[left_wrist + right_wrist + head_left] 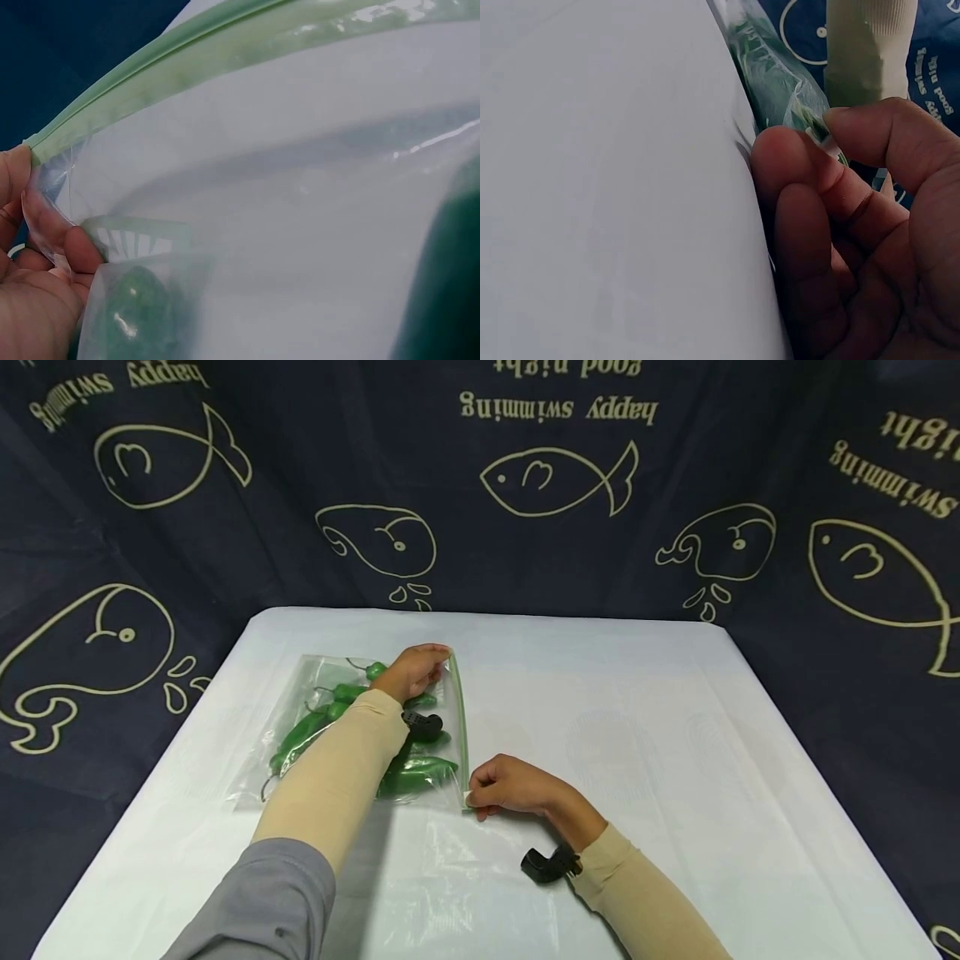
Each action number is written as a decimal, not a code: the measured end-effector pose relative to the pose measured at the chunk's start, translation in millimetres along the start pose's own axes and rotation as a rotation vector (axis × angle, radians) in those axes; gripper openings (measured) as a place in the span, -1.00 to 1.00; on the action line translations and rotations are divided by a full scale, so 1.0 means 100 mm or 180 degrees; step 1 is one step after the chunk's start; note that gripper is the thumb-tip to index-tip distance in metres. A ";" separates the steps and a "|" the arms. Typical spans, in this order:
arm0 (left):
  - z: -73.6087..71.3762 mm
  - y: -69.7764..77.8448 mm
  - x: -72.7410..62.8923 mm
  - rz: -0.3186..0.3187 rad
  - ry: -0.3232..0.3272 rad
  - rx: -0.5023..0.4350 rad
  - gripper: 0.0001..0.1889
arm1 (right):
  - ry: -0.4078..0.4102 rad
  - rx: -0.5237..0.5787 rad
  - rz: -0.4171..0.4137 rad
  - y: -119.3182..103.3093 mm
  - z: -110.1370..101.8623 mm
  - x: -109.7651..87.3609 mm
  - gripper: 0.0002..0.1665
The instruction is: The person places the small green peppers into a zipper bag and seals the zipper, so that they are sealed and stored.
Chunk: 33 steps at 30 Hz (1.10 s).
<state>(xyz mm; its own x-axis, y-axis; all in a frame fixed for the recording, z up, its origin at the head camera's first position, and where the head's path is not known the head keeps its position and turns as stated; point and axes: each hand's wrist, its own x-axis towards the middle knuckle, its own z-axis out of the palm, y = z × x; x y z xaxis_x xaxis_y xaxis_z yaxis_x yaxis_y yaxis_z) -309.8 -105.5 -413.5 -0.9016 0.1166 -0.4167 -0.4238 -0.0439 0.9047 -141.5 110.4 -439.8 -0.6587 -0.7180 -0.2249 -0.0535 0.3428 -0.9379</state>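
A clear zip bag [318,670] lies on the table, holding several long green peppers [302,737]. Its green zip strip [461,706] runs along the right side. At the strip's far corner my left hand [417,672] pinches the bag; the left wrist view shows the thumb and fingers [13,176] on that corner. My right hand [516,787] pinches the near end of the strip, where a small white slider [468,798] shows by the fingertips. In the right wrist view, the thumb and index finger [784,161] meet at the bag's edge. My left forearm covers some peppers.
A white cloth covers the table [637,710]. Behind and around it hangs a dark blue curtain [555,568] with fish and whale drawings. A black wrist camera [551,864] sits on the right wrist, another [424,727] on the left.
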 end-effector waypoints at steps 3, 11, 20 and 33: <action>-0.01 0.01 -0.01 0.0014 -0.0033 0.0004 -0.71 | -0.0031 -0.0024 0.0004 0.00 0.00 0.01 -0.75; -0.01 0.01 -0.01 0.0005 -0.0039 0.0027 -0.67 | -0.0077 -0.0073 0.0022 -0.03 -0.01 0.00 -0.73; 0.00 0.01 0.01 -0.0001 -0.0018 0.0030 -0.75 | -0.0102 -0.0093 -0.0004 -0.04 -0.01 -0.01 -0.72; 0.01 -0.01 0.02 -0.0012 0.0022 0.0065 -0.73 | -0.0105 -0.0115 0.0011 -0.02 -0.01 -0.01 -0.70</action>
<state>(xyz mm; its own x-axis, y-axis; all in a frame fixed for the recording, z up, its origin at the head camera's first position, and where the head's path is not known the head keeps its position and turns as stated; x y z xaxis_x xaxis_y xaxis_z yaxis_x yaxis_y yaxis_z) -311.7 -104.3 -415.2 -0.9006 0.1098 -0.4207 -0.4254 -0.0232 0.9047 -141.6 111.2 -437.5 -0.6338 -0.7363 -0.2372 -0.0788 0.3665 -0.9271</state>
